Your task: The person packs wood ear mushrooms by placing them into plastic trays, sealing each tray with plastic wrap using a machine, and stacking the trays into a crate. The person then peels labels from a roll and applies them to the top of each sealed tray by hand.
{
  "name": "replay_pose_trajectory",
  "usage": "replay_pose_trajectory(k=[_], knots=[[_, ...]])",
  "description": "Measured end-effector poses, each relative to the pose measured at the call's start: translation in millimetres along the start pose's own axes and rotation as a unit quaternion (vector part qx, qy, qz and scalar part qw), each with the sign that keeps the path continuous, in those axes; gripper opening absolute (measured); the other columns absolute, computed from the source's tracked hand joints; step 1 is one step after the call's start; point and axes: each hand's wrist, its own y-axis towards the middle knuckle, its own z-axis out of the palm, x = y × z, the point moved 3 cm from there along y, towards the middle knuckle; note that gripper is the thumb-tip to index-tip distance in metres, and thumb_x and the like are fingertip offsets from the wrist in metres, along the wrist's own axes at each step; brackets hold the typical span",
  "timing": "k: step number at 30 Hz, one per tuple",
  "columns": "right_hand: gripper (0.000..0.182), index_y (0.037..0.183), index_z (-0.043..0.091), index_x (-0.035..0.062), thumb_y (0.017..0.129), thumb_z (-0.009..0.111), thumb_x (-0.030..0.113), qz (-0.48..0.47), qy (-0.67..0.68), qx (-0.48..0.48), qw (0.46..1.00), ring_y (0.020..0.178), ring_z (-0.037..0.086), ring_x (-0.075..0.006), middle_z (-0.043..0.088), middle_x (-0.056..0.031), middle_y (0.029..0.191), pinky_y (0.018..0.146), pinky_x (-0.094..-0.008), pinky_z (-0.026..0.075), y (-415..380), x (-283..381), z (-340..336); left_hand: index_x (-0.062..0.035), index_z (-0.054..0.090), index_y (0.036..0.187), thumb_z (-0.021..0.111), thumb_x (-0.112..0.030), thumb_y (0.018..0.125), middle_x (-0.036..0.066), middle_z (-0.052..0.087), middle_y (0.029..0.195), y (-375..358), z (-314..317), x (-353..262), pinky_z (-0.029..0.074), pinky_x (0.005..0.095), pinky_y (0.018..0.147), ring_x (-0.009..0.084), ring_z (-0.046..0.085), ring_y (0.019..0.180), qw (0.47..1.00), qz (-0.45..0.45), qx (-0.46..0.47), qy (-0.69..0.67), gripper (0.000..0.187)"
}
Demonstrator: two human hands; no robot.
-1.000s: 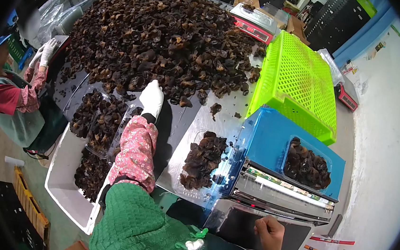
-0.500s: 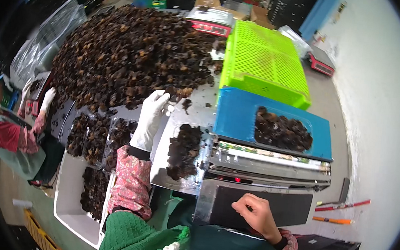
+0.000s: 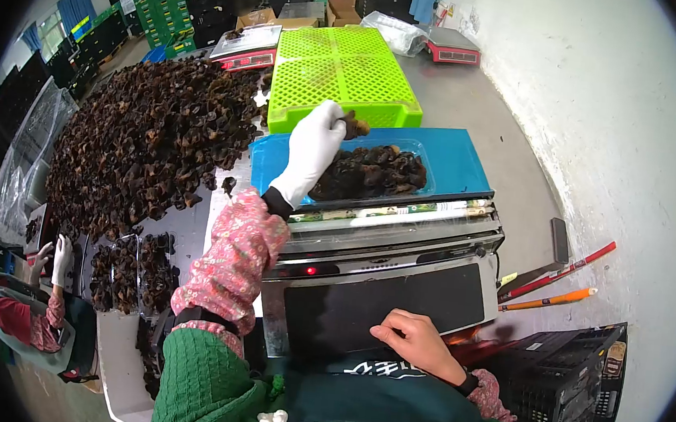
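1. Here and now, we pinch a crinkled, dark brown piece with a paler tan edge (image 3: 355, 126) between the thumb and fingers of our left hand (image 3: 313, 148), in a smooth white glove; the grip is closed.
2. Just below and right of that grip, we see a clear, round-cornered plastic tray (image 3: 428, 169) heaped with ruffled, moist-looking dark pieces (image 3: 378, 170). We cannot tell whether the held piece touches them.
3. Under the tray lies a flat, smooth blue surface (image 3: 461, 161); beyond the grip sits a lime-green plastic crate (image 3: 343, 59) with a perforated grid face.
4. Nearer us than the grip, a patterned roll (image 3: 402, 210) lies along a metal-edged machine with a matte black rectangular panel (image 3: 370, 302).
5. Our bare right hand (image 3: 420, 345), nearer us and right of the grip, is loosely curled shut over the panel's near edge, with nothing visible in it.
6. Left of the grip spreads a broad mound of curled, leathery-looking brown pieces (image 3: 153, 114); nearer us stand filled clear trays (image 3: 123, 277) and a smooth-walled white box (image 3: 120, 361).
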Motion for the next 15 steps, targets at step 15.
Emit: replay_pose_trajectory(k=[15], knots=[[0.028,0.076,0.062,-0.0007,0.088,0.067,0.024,0.046,0.096,-0.035,0.994,0.056,0.053,-0.0204,0.056,-0.0093,0.067,0.053,-0.0316,0.042,12.6,-47.5,-42.9,-0.0078,0.067,0.102,0.058,-0.003,0.087,0.010,0.065,0.090,-34.2,-62.3,-45.1,0.051,0.0321,0.072,0.0254,0.066,0.082,0.988,0.058,0.140,0.006,0.018]])
